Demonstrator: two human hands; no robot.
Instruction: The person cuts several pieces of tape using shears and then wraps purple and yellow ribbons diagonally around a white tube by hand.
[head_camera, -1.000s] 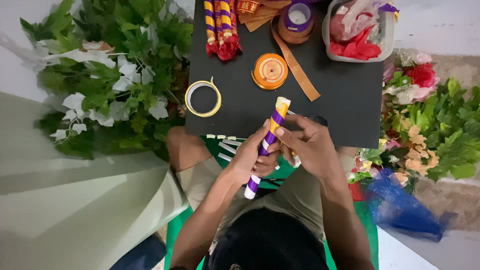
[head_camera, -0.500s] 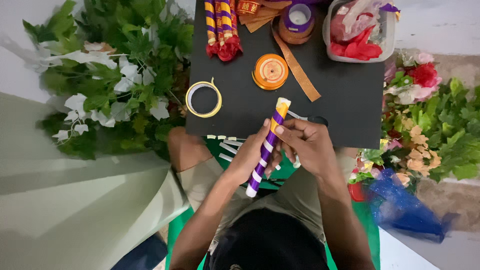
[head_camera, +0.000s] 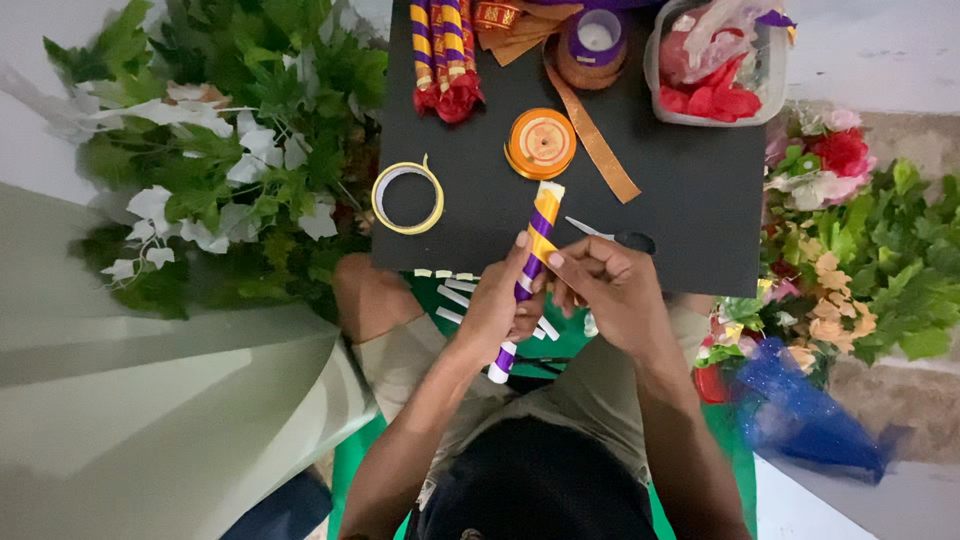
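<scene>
Since the earlier frame the striped stick (head_camera: 527, 275) moved little at frame centre, left hand (head_camera: 497, 305) still clenched around it, right hand (head_camera: 605, 290) pinching its orange ribbon, so wrapping continues.

Soft, even indoor light, faint shadows, no glare; edges slightly blurred.

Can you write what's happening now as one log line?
left hand: holds purple-and-orange striped ribbon-wrapped stick | right hand: pinches same stick | behind: orange ribbon spool on black board
</scene>
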